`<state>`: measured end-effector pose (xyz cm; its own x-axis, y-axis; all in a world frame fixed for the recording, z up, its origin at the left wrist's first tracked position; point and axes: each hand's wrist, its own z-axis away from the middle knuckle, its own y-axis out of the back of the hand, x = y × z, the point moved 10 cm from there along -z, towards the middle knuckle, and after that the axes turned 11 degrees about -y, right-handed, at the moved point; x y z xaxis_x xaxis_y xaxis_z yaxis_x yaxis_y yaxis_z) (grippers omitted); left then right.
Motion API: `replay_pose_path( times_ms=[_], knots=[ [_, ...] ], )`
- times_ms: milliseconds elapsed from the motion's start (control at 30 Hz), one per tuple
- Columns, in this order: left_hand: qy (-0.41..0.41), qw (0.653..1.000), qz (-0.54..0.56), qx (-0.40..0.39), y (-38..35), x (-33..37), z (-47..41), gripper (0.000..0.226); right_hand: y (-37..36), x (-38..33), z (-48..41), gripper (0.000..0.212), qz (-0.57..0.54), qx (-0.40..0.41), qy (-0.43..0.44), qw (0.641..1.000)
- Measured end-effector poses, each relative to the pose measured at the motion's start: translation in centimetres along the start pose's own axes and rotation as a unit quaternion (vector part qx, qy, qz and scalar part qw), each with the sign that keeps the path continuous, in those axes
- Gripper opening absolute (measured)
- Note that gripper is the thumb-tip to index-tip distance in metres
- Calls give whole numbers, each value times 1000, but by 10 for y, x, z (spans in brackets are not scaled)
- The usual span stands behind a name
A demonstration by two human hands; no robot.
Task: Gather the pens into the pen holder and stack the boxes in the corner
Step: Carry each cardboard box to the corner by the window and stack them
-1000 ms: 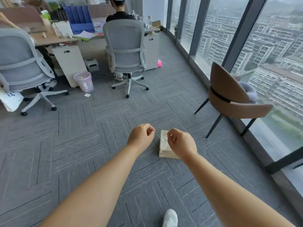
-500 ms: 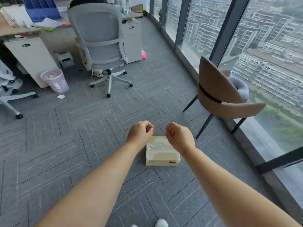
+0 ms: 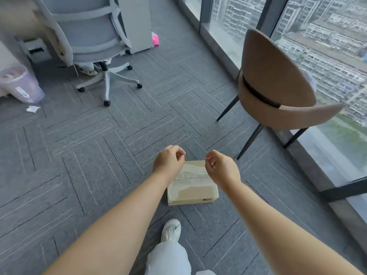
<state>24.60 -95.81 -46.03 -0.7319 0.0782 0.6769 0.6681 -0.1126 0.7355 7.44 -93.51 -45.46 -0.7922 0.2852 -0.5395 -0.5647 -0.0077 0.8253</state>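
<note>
A pale cream box [image 3: 192,188], wrapped in clear plastic, lies flat on the grey carpet in front of my feet. My left hand [image 3: 168,161] hovers over the box's far left corner with its fingers curled in and nothing in them. My right hand [image 3: 221,168] hovers over the far right corner, also curled and holding nothing. Neither hand touches the box as far as I can tell. No pens or pen holder are in view.
A brown shell chair [image 3: 274,86] stands to the right by the glass window wall [image 3: 337,155]. A grey office chair [image 3: 89,36] and white cabinet [image 3: 137,22] stand at the back left, with a lilac bin [image 3: 18,84] beside them. My white shoe [image 3: 170,230] is just behind the box.
I have stepped closer and my view has tilted down, so the box now shows fully beneath both hands. My tightly clenched fists have loosened a little.
</note>
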Motion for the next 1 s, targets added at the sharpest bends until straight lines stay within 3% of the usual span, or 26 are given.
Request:
replay_pose_path(
  times_ms=[367, 533, 700, 1000],
  knots=[
    [10, 997, -49, -50, -227, -188, -85, 19, -223, 154, -121, 27, 16, -5, -35, 999],
    [34, 992, -92, -78, -291, -271, -88, 38, -309, 221, -150, 50, 138, -52, -52, 988],
    [96, 979, -117, -138, -328, -330, -83, 60, -352, 267, -167, 67, 163, -87, -118, 976],
    [164, 957, -99, -219, -370, -366, -71, 74, -389, 329, -166, 88, 188, -138, -231, 945]
  ],
)
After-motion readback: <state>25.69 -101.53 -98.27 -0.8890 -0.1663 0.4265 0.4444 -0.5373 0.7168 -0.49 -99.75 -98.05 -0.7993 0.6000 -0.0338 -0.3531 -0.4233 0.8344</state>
